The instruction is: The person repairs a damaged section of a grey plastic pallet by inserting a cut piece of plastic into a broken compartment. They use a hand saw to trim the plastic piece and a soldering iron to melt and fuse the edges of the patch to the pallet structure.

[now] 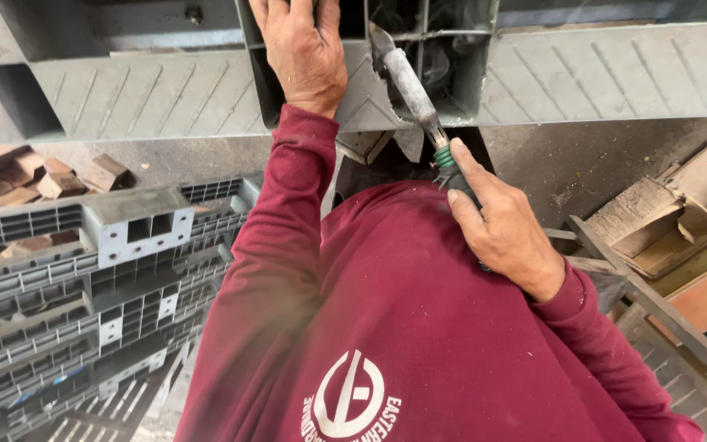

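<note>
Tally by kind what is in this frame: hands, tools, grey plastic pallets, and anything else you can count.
Hands: 2, left hand gripping the upright grey pallet, right hand holding the tool
Tools: 1, a metal-tipped tool
Grey plastic pallets: at least 2, the upright one and the stacked pallets, number unclear
Wood scraps: 1 pile
Total: 6

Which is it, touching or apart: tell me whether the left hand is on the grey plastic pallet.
Touching. The head view shows the left hand pressed flat against the grey plastic pallet, fingers hooked over the edge of an opening, no gap visible.
</note>
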